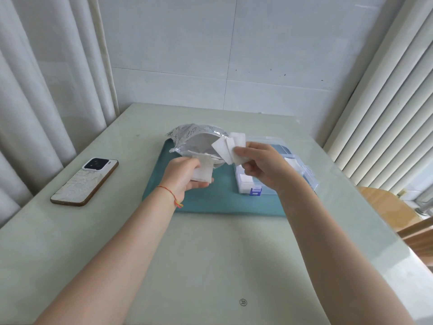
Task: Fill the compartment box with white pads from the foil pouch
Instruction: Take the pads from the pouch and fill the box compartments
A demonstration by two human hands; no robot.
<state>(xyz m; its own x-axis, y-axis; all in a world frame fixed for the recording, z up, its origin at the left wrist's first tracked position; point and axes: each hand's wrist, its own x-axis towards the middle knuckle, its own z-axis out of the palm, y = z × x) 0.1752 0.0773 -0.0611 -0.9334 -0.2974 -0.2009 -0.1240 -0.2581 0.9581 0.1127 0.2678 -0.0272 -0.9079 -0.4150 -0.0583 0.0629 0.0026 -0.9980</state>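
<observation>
An opened silver foil pouch [196,137] lies at the back of a teal mat [218,198], its mouth facing me. My left hand [185,174] holds a small stack of white pads [203,167] just in front of the pouch mouth. My right hand [260,165] pinches several fanned white pads [230,147] between the pouch and the box. The clear compartment box [307,174] sits on the mat's right side, partly hidden by my right hand. White pads [246,181] fill its near-left compartment.
A phone [85,181] lies face down on the table's left. The pale green table [210,254] stretches toward me below the mat. Curtains hang at left, blinds at right, and a wooden chair [398,214] stands beyond the table's right edge.
</observation>
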